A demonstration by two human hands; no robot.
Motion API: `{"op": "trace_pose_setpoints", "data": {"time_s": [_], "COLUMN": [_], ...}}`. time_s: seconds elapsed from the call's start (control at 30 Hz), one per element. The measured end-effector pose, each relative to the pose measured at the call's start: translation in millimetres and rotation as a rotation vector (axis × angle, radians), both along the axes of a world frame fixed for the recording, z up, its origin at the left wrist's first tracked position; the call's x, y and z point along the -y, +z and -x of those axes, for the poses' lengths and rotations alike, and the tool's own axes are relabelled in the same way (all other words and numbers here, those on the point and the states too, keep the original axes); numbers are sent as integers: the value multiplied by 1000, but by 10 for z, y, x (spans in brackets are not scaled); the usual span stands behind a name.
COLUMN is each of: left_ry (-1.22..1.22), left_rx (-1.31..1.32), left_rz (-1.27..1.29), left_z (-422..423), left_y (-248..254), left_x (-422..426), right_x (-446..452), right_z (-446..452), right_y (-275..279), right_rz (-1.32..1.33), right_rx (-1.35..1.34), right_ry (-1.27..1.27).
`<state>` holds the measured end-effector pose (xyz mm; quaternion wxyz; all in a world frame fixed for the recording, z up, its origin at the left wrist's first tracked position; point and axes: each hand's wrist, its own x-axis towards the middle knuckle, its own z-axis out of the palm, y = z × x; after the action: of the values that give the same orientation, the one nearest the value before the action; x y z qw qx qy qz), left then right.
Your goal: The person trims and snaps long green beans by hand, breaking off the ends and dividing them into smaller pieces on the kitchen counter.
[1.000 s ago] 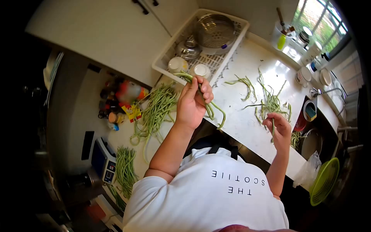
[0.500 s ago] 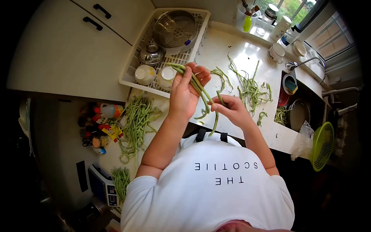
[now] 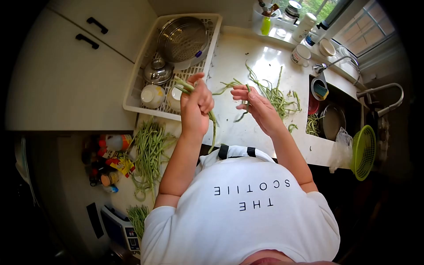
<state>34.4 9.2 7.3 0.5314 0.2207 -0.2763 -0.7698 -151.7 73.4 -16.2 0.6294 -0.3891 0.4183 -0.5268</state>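
Observation:
Long green beans (image 3: 212, 128) are wrapped in the fingers of my left hand (image 3: 197, 105), their ends sticking out above and below the fist near the dish rack. My right hand (image 3: 258, 107) pinches a short piece of bean (image 3: 248, 88) between thumb and fingers over the white counter. Just beyond it lies a loose pile of beans (image 3: 276, 95), with small bits beside it. A larger heap of long beans (image 3: 150, 150) rests on the counter to the left, and another bundle (image 3: 139, 218) sits nearer me, next to a scale.
A white dish rack (image 3: 130, 99) holds a steamer, a lidded pot and bowls. At the right are a sink (image 3: 342, 99) with pans and beans, a green basket (image 3: 364, 152) and a plastic bag (image 3: 342, 150). Bottles and packets (image 3: 117, 161) stand left; a scale (image 3: 119, 229) is lower left.
My right hand came from the right to the beans in my left hand, then moved apart with a short piece. My left hand has closed more around its beans. The view has shifted.

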Motion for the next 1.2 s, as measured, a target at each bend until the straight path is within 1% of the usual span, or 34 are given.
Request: {"op": "trace_pose_setpoints", "data": {"time_s": [0.03, 0.07, 0.1, 0.17, 0.2, 0.23, 0.3, 0.33, 0.37, 0.43, 0.47, 0.5, 0.57, 0.6, 0.63, 0.7, 0.73, 0.77, 0.8, 0.83, 0.9, 0.93, 0.97, 1.0, 1.03, 1.07, 1.1, 1.13, 1.17, 1.2], "left_ry": [-27, -61, -78, -178, -206, -221, -250, -266, -256, -235, -199, -214, -275, -187, -197, -157, -69, 19, 42, 162, 142, 135, 90, 46, 43, 17, -9, 56, 58, 51], "left_rx": [169, 274, 272, 494, 503, 508, 687, 691, 775, 939, 945, 945, 657, 569, 572, 223, 216, 209, 187, 171, 152, 151, 70, -9, -9, -5, -1, 16, 16, 106], "left_rz": [33, 36, 37, 147, 166, 167, 455, 457, 507, 613, 624, 628, 205, 138, 140, 75, 61, 47, 56, -86, -148, -149, -104, -60, -60, -35, -10, -45, -43, -33], "left_z": [52, 115, 206, 358, 372, 390, 431, 444, 456, 492, 531, 533, 522, 553, 526, 395, 379, 365, 337, 439, 476, 435, 371, 328, 309, 300, 327, 393, 431, 457], "left_y": [6, -52, -67, -90, -74, -96, -179, -207, -231, -286, -336, -313, -229, -225, -274, -416, -422, -426, -423, -265, -122, -173, -268, -318, -313, -306, -292, -266, -252, -243], "left_x": [-24, -34, -64, -131, -142, -136, -118, -137, -157, -194, -222, -240, -268, -280, -254, -116, -73, -31, 24, -37, -96, -96, -78, -63, -53, -45, -53, -84, -103, -124], "right_x": [-1, -7, -16, -35, -39, -56, -98, -104, -128, -179, -225, -266, -358, -413, -489, -661, -763, -874, -969, -1050, -1233, -1323, -1387, -1434, -1449, -1423, -1388, -1344, -1285, -1200], "right_z": [14, 50, 65, 69, 91, 96, 89, 85, 57, -16, -26, -1, 76, 101, 135, 222, 249, 267, 300, 359, 516, 636, 775, 910, 1020, 1117, 1206, 1294, 1382, 1468], "right_y": [27, 31, 25, -9, -30, -28, -15, -90, -94, -65, -13, -42, -119, -125, -169, -343, -418, -501, -597, -707, -993, -1231, -1315, -1373, -1425, -1487, -1525, -1556, -1603, -1719], "right_rz": [39, 39, 39, 71, 107, 104, 114, 116, 113, 104, 106, 103, 30, 29, 26, 142, 135, 161, 186, 178, 182, 199, 198, 135, 72, 88, 88, -34, -156, -246], "right_rx": [55, 77, 75, -41, -100, -93, -87, -9, -3, -34, -68, -64, -217, -450, -447, -793, -799, -862, -924, -930, -1026, -1075, -1078, -1113, -1147, -1174, -1173, -1182, -1188, -1216], "right_ry": [-48, -14, -30, -76, -93, -107, -96, -60, -75, -111, -127, -141, -113, -143, -153, -116, -122, -137, -152, -159, -187, -216, -221, -275, -329, -471, -473, -525, -576, -586]}}
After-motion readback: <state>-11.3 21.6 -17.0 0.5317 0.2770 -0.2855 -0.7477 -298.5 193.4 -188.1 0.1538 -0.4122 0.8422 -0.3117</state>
